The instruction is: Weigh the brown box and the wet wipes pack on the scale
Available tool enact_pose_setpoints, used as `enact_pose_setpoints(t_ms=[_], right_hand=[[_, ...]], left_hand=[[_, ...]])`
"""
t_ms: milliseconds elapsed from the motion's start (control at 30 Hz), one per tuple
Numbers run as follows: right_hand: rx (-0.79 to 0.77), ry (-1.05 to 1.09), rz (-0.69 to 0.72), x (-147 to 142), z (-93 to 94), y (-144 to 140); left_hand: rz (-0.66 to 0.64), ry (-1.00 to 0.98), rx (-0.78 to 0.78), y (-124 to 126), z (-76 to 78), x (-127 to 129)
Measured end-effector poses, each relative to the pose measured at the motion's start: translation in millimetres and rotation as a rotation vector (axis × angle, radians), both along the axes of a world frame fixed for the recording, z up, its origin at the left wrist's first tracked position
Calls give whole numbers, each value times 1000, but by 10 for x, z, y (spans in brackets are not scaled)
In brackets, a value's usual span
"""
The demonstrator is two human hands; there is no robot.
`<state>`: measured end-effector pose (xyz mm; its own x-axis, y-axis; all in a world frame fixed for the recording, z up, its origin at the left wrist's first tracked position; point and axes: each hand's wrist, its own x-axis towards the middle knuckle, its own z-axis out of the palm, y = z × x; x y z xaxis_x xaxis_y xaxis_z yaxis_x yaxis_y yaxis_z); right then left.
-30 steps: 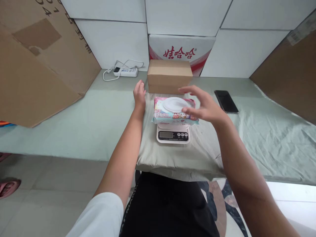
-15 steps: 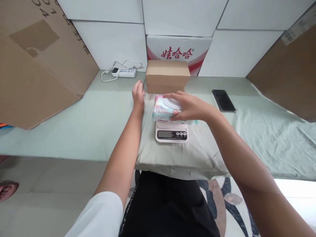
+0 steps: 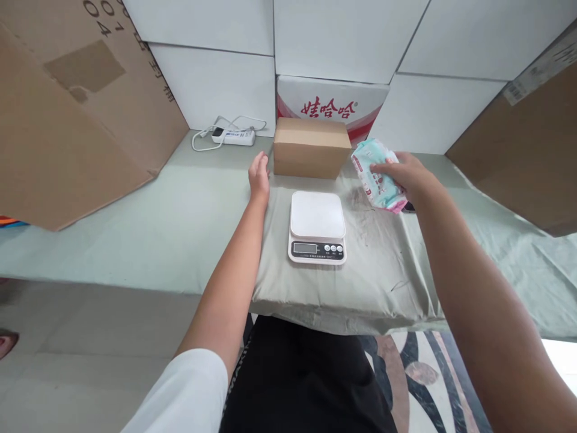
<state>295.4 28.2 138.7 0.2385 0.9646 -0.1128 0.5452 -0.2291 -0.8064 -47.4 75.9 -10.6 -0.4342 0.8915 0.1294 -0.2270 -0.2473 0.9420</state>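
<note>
Up at the right, the right hand (image 3: pixel 408 175) has its grip closed around one wipes pack (image 3: pixel 376 174), a soft pale-blue packet with pink edging, held tilted in the air beside the single cardboard box (image 3: pixel 311 147). Meanwhile the left hand (image 3: pixel 259 174) rests flat and empty on the cloth-covered desk (image 3: pixel 180 222), just left of the one white scale (image 3: pixel 317 227), whose platform is bare.

phone (image 3: pixel 408 208): mostly hidden by right hand (image 3: pixel 406 175) | scale display (image 3: pixel 305 247): perhaps blank, unreadable
</note>
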Motion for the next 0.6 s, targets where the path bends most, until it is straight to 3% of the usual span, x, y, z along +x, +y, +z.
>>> enact_pose_setpoints(t_ms=[200,367,433,500,600], right_hand=[[-19,-348,-140,-156,-214,608],[-44,-533,-296,-397,-384,793],[61,-592,-280,-462,-456,808],[277,-568,-184,-493,-563,832],[564,-306,70,-520,-822,927]], left_hand=[[3,2,3,37,-31,-28],[-8,19,7,77,-71,-57],[-16,15,5,90,-87,-68],[-20,12,7,110,-101,-74],[-35,24,24,161,-125,-66]])
